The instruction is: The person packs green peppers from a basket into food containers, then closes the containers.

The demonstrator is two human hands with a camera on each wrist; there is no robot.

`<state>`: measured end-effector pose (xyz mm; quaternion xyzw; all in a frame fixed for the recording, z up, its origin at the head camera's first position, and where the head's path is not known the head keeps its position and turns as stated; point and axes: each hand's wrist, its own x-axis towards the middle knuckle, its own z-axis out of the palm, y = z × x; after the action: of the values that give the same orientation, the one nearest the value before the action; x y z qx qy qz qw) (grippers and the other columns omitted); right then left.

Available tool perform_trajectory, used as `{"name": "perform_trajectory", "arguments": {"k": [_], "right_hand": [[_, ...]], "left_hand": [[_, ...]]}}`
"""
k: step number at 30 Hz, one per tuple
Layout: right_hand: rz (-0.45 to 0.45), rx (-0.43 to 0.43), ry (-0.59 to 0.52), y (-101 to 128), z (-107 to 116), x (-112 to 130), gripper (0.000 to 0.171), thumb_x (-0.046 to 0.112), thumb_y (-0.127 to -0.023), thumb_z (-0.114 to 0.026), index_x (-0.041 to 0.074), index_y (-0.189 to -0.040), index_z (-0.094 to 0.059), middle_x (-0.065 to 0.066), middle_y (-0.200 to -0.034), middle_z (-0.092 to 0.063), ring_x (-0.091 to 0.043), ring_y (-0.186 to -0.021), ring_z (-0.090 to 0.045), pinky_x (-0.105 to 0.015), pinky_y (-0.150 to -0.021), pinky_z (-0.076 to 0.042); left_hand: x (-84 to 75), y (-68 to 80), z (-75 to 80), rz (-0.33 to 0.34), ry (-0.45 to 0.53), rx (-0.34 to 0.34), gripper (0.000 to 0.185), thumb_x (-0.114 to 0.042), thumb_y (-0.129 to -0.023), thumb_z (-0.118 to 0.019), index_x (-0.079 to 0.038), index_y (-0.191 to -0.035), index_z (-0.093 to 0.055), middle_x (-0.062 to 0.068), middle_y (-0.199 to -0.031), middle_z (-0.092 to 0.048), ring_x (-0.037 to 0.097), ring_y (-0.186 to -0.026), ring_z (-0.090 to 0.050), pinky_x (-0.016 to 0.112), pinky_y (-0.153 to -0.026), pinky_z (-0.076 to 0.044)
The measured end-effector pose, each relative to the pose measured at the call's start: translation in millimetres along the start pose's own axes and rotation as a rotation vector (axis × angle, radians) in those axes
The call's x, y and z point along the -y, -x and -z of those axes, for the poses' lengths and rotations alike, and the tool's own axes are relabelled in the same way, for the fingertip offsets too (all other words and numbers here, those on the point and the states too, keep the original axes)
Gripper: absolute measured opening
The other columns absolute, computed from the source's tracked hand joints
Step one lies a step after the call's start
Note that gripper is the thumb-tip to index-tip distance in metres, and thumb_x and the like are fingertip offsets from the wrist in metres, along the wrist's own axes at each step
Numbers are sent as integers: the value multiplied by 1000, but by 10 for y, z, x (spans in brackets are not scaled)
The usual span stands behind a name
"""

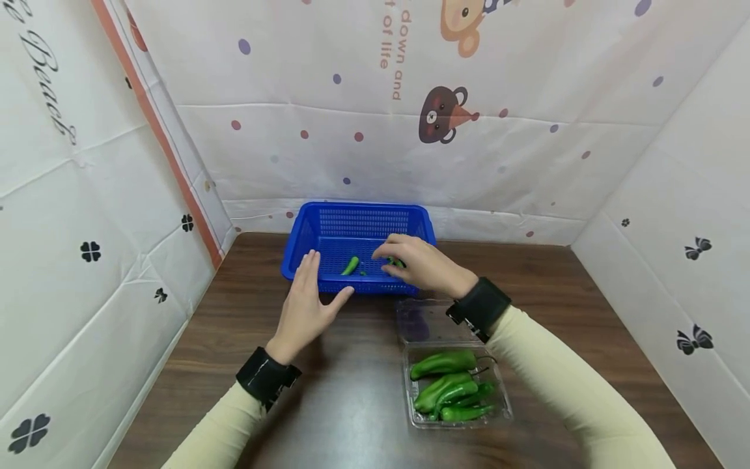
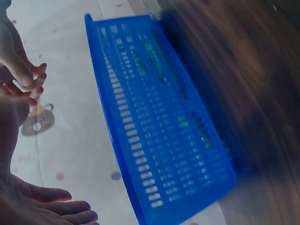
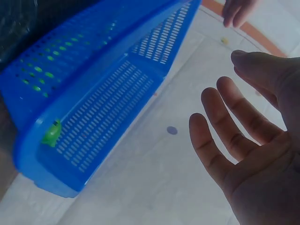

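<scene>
A blue plastic basket (image 1: 363, 207) with slotted walls stands at the back of the table. My right hand (image 1: 424, 264) hovers over its right side, fingers loosely bent; the right wrist view shows nothing between the fingers and thumb. The left hand (image 1: 301, 319) is held at the basket's front left, fingers straight and thumb spread out, holding nothing. On the basket floor lies a green chili pepper (image 1: 350, 266). More green pepper (image 1: 398, 262) shows there beside the right fingers, partly hidden by them; some also shows in the right wrist view near the basket's end wall (image 3: 51, 164).
In front of the basket, right of centre, a clear plastic box (image 1: 408, 391) lies with its lid (image 1: 433, 319) folded back toward the basket. Several green peppers (image 1: 448, 363) fill the box. A printed white sheet (image 1: 328, 156) covers the walls behind the brown wooden table (image 1: 527, 286).
</scene>
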<state>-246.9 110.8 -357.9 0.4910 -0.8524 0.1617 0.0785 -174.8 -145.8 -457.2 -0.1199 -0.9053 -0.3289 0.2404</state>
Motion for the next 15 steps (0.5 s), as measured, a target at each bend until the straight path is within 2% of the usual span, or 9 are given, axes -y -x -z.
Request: {"name": "perform_trajectory", "arguments": {"k": [6,11,15], "right_hand": [[-37,94,34,-368,-15,-100,25,10,-97,-73,8,-122,-73,-12,-114,-69,-25,-101,-66,-37,-87,-56],[-63,164,45,-625,-128,-198,26,11,-97,-72,9,-123,-73,-10,-121,-70,-26,-115,-65,-39,-99,-53],[-77,228,53,-763,-225,-262,29,12,-97,-72,9,-126,-72,-9,-126,-70,-25,-122,-63,-38,-104,-51]], "left_hand": [[136,-93,46,46,-26,-9,96,-51,-95,-71,6,-158,-28,26,-164,-28,41,-153,-23,61,-118,-28],[242,-121,68,98,-59,-4,96,-52,-94,-70,7,-158,-29,28,-163,-29,45,-152,-25,63,-118,-28],[304,-143,87,148,-82,20,97,-54,-95,-69,7,-158,-28,28,-163,-28,46,-152,-24,65,-117,-27]]}}
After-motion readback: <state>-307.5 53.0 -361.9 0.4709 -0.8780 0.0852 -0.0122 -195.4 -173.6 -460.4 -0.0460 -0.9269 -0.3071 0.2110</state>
